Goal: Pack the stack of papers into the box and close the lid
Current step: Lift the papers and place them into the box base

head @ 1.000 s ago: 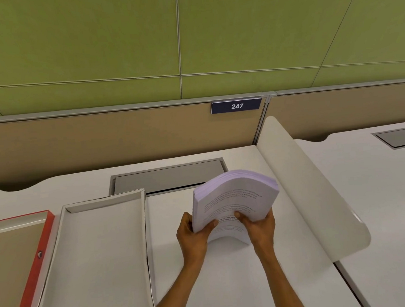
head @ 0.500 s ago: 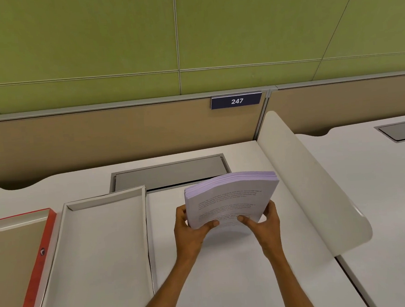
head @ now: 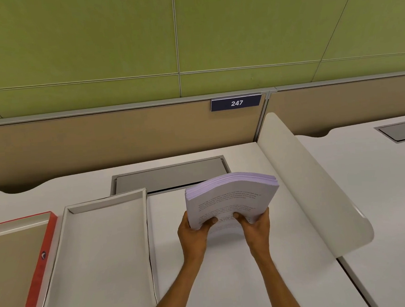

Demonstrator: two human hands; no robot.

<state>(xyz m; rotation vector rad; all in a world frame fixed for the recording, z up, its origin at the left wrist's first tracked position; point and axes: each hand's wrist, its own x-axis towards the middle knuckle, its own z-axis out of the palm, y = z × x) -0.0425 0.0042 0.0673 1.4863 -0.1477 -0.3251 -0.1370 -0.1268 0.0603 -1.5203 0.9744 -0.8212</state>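
A thick stack of printed white papers (head: 231,197) stands tilted on its near edge above the desk, top edge leaning away from me. My left hand (head: 194,236) grips its lower left corner and my right hand (head: 257,229) grips its lower right corner. To the left lies the open white box tray (head: 103,258), shallow and with nothing inside. Further left is the red-edged lid (head: 36,270), lying inside-up at the frame's edge.
A white curved divider (head: 313,188) rises just right of the papers. A grey cable hatch (head: 171,176) is set in the white desk (head: 231,284) behind them. A tan partition with a "247" plate (head: 236,102) backs the desk.
Both hands shifted the paper stack slightly left and tipped it more upright, then held it near the same spot. The box and lid have not moved.
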